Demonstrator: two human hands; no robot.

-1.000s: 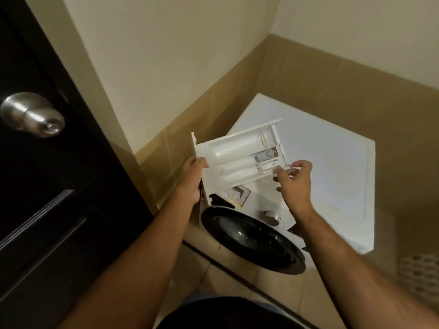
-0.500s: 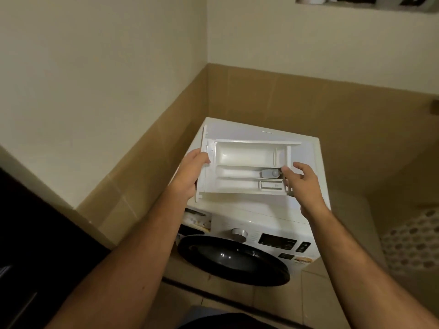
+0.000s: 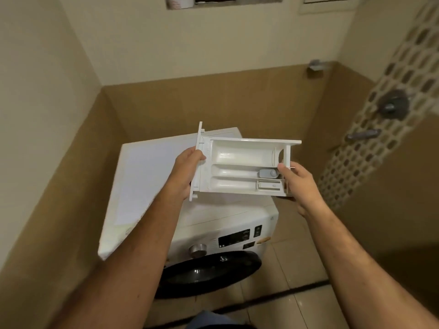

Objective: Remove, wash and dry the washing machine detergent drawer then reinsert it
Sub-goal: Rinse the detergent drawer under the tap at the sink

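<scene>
I hold the white detergent drawer [image 3: 240, 168] level in the air above the washing machine [image 3: 152, 176], its open compartments facing up. My left hand [image 3: 185, 172] grips the drawer's front panel at the left end. My right hand [image 3: 298, 184] holds the rear end, thumb on the rim beside a small grey insert [image 3: 268, 173]. The machine is white with a dark round door [image 3: 209, 273], a silver dial [image 3: 197, 250] and a dark display panel [image 3: 234, 237]. My left forearm covers the machine's upper-left front, where the drawer slot would be.
The machine stands in a corner of tan tiled walls. On the right wall, a mosaic strip carries a round shower valve [image 3: 392, 105] and a lever handle [image 3: 362, 134]. A metal fitting [image 3: 315, 65] sits on the back wall. The floor is pale tile with a dark line.
My view has swung right, away from the dark door, toward the shower wall. The drawer stays in both hands and has moved right, past the machine's right edge.
</scene>
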